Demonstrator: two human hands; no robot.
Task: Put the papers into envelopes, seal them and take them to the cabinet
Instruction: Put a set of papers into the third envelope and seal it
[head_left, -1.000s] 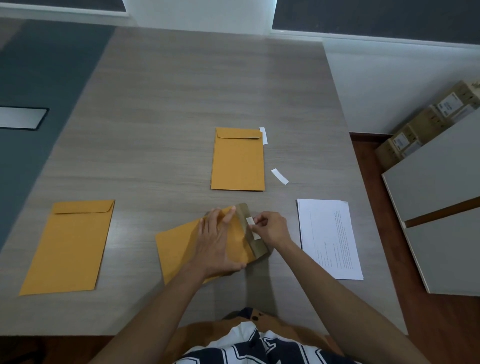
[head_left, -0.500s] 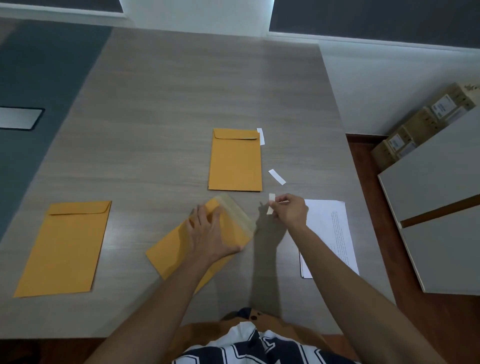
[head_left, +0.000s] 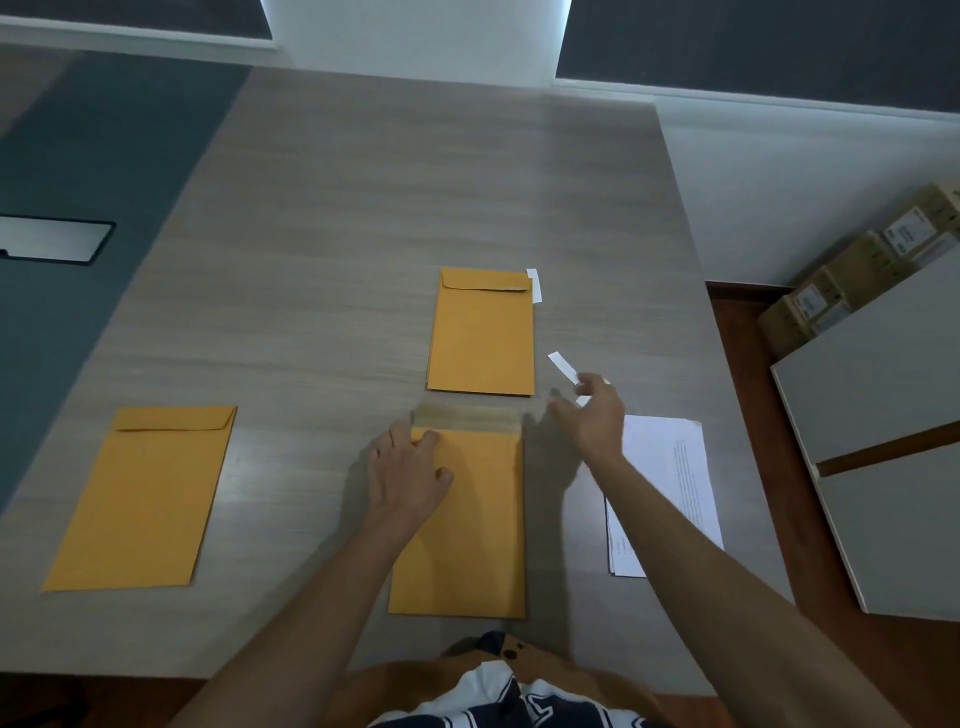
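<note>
A brown envelope (head_left: 472, 530) lies straight in front of me, its flap (head_left: 467, 418) open and pointing away. My left hand (head_left: 408, 475) presses flat on its upper left corner. My right hand (head_left: 592, 415), blurred, hovers with spread fingers right of the flap, above a small white strip (head_left: 583, 400) that shows between thumb and fingers. Another peeled strip (head_left: 562, 366) lies just beyond it. A closed envelope (head_left: 483, 332) lies farther back, with a strip (head_left: 535, 285) by its flap. A third envelope (head_left: 145, 499) lies at the left. White papers (head_left: 670, 483) lie at the right, partly under my right forearm.
The grey wooden table (head_left: 337, 218) ends at its right edge near the papers. A grey cabinet (head_left: 883, 415) stands to the right on the wooden floor, with cardboard boxes (head_left: 857, 265) behind it.
My left hand has turned the near envelope from slanted to straight. My right hand peeled the strip off the flap and carried it up and right toward the other strip, and its pinch has loosened.
</note>
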